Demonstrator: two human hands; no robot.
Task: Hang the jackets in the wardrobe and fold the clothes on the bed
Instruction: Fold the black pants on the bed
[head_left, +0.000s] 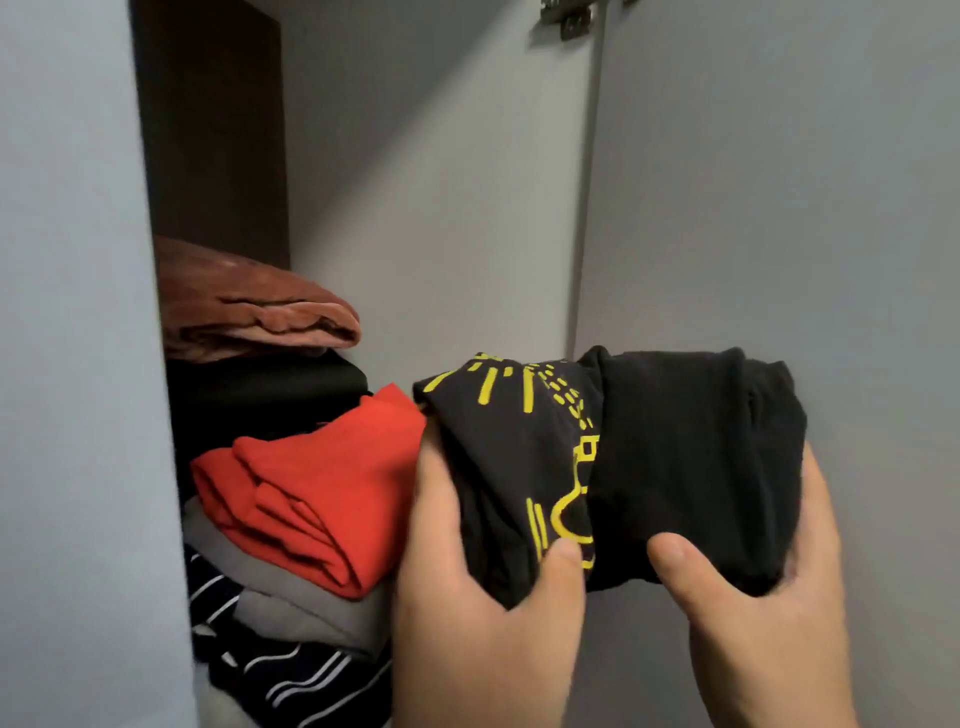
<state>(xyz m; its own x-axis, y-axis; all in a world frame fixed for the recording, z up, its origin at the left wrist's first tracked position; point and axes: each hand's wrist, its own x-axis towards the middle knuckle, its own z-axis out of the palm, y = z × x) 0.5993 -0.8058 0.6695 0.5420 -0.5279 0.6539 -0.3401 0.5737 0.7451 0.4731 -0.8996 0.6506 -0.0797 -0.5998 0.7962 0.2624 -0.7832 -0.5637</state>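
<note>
Both hands are gripping a folded black T-shirt with yellow print (613, 467) in front of the open wardrobe (441, 182): the left hand (483, 613) and right hand (748, 613) are curling around its ends, thumbs pressing on top, beside a folded red garment (322, 499) topping the stack

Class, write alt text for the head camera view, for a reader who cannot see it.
A left hand and a right hand hold folded black clothes, partly printed in yellow, in front of an open wardrobe. On the left inside it, a red top lies on a stack of folded clothes, with a brown blanket behind.
</note>
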